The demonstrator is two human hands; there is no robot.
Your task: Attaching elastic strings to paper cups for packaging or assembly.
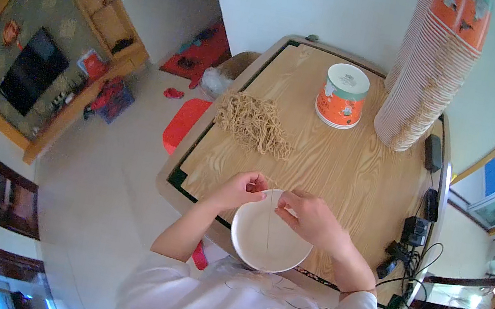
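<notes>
Leftmost, the left hand (240, 190) pinches one end of a thin string (270, 213) at the bowl's (268, 240) rim, grip narrow. The right hand (313, 218) pinches the other end — the white bowl sits at the desk's (349, 164) near edge. Behind lie a string pile (255, 123), a cup (342, 96) and a cup stack (428, 67).

On the tabletop (348, 170), the bowl (271, 231) sits at the near edge right in front of you, your left hand (242, 189) at its left rim and your right hand (311, 220) at its right. The pile of strings (255, 123) lies behind it to the left (well apart). The single cup (342, 96) stands farther back, with the tall cup stack (433, 67) just beside it on the right.
</notes>
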